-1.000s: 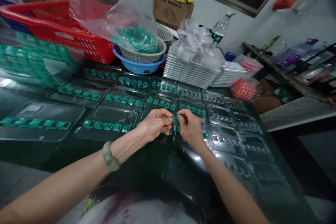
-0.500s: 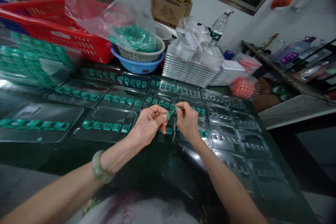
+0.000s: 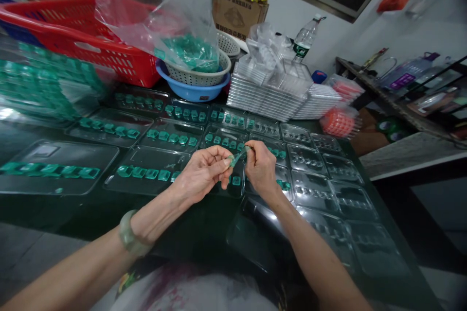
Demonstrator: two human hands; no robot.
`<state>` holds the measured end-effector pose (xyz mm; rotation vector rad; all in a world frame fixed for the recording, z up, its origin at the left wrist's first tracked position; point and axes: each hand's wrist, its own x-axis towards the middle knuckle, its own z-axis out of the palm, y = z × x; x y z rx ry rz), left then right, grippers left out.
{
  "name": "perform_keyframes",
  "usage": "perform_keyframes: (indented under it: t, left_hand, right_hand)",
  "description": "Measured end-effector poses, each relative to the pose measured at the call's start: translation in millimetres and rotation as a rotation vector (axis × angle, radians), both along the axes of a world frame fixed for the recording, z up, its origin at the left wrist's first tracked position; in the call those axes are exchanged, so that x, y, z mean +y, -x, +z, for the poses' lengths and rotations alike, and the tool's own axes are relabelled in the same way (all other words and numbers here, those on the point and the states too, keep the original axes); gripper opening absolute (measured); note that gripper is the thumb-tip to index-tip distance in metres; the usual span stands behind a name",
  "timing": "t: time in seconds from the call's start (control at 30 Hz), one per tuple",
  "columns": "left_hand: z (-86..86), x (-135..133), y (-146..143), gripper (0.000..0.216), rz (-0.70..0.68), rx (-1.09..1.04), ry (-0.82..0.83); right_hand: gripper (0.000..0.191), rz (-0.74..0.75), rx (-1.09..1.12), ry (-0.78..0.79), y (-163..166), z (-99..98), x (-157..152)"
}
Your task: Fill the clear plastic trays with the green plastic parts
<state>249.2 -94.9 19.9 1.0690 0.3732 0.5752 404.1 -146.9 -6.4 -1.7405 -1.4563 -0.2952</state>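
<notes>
My left hand (image 3: 204, 171) and my right hand (image 3: 261, 166) are close together over the middle of the table, fingers pinched. Between them stretches a small see-through greenish plastic piece (image 3: 239, 155), one end in each pinch; its exact kind is too small to tell. Below and around my hands lie clear plastic trays (image 3: 146, 156) in rows. Many carry a line of small green translucent pieces (image 3: 152, 174) in their hollows. A pale green bangle circles my left wrist. My hands hide part of the trays beneath them.
Clear trays (image 3: 314, 187) with bare hollows lie to the right. Behind stand a stack of clear trays (image 3: 262, 90), a blue basin (image 3: 193, 91) under a colander with a bag of green pieces, and a red basket (image 3: 120, 60). Stacked green-filled trays (image 3: 40, 87) are at left.
My left hand has shifted slightly left, and its wrist sits a little lower and further left. The greenish piece shows a longer stretch between both pinches. My right hand has barely moved.
</notes>
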Motion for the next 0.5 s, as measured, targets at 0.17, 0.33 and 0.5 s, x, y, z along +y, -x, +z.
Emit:
perform_keyframes:
  t: [0.17, 0.33, 0.5]
  left_hand:
    - [4.8, 6.3, 19.3, 0.021, -0.037, 0.057, 0.076]
    - [-4.2, 6.9, 12.9, 0.018, -0.023, 0.087, 0.179]
    - [-4.0, -0.5, -4.9, 0.022, -0.042, 0.026, 0.241]
  right_hand:
    - [0.019, -0.177, 0.132, -0.081, -33.1, 4.9, -15.7]
    - [0.018, 0.047, 0.575, 0.038, -12.6, 13.4, -28.9]
    - [0.013, 0.259, 0.881, 0.066, 13.6, 17.0, -27.4]
